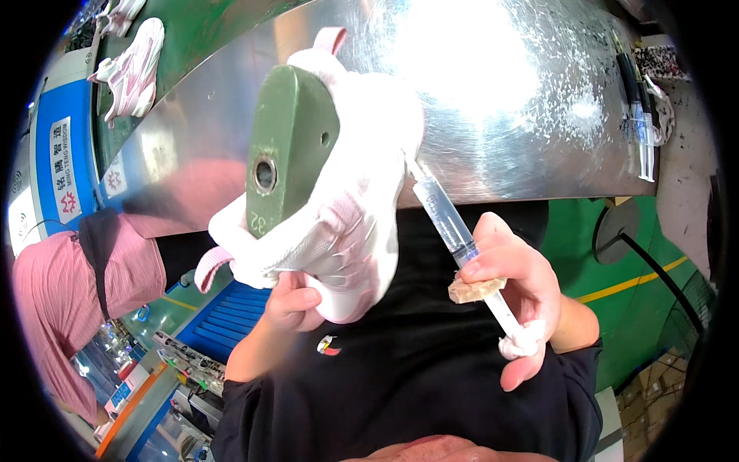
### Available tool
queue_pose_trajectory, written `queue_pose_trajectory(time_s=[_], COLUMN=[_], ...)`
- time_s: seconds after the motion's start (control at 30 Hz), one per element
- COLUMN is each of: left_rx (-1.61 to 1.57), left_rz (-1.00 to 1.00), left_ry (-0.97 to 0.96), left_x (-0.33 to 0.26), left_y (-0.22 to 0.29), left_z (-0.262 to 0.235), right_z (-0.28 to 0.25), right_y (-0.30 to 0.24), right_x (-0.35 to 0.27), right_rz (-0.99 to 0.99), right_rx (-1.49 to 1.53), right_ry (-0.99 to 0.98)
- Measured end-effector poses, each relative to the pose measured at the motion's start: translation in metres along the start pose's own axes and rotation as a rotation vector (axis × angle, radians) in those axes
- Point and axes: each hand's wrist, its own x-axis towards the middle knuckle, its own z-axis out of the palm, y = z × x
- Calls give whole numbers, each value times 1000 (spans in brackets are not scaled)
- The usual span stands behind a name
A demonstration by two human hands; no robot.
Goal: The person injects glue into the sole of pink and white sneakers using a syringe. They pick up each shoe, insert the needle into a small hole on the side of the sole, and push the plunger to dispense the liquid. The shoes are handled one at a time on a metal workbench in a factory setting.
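Note:
My left hand grips a white and pink sneaker by its lower end, thumb showing on the upper. A green shoe last with a round metal-lined hole fills the sneaker. In my right hand is a clear syringe holding some clear contents. Yellowish wrapping surrounds its finger flange, and a white wad covers the plunger end, where my fingers press. The syringe tip meets or nearly meets the sneaker's right edge, by the sole; contact cannot be made out in the glare.
Beyond the sneaker stretches a shiny metal table, with dried white residue at right. Another syringe lies there beside dark-handled tools. More sneakers rest on a green surface at far left. A person in pink stands at left.

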Motion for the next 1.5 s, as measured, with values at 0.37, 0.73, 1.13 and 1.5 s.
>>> queue_pose_trajectory(time_s=[0.37,0.73,1.13,1.5], left_rx=[-51,-231,-146,-201], left_rz=[-273,-396,-424,-424], left_ry=[-170,-450,-550,-638], left_x=[29,61,78,87], left_y=[-12,-35,-33,-45], left_z=[9,27,57,62], right_z=[2,-6,9,18], right_y=[-47,-128,-159,-170], right_x=[15,3,-2,-1], right_rz=[213,517,514,534], right_rx=[3,-126,-378,-570], right_ry=[-150,-191,-144,-284])
